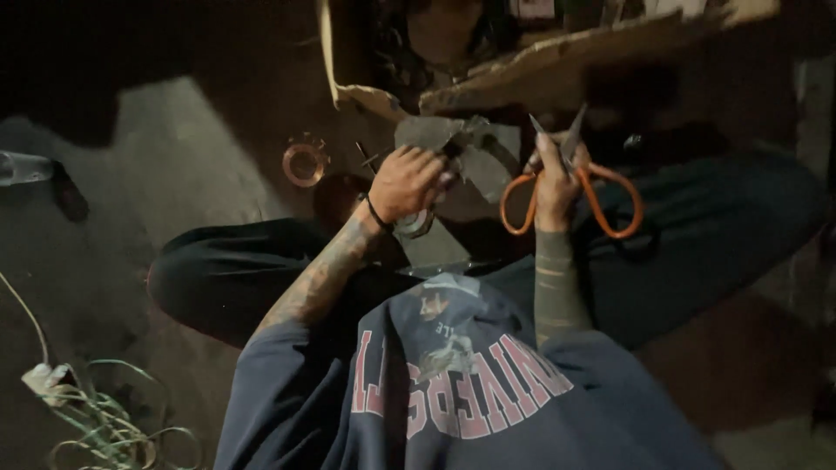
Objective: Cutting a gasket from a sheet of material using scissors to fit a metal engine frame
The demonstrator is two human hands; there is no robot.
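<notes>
My left hand [409, 183] grips a crumpled grey sheet piece [466, 148], which looks like thin metal or card, held in front of me. My right hand [555, 178] holds a pair of scissors with large orange loop handles [610, 200]; the blades [562, 130] point up and stand slightly apart, just right of the grey piece. A black band circles my left wrist. I sit cross-legged in dark trousers and a navy sweatshirt with red lettering.
A roll of clear tape [305, 163] lies on the floor to the left. Torn cardboard [557, 61] lies ahead of my hands. A tangle of green wire or strip [113, 418] sits at the lower left. The surroundings are dim.
</notes>
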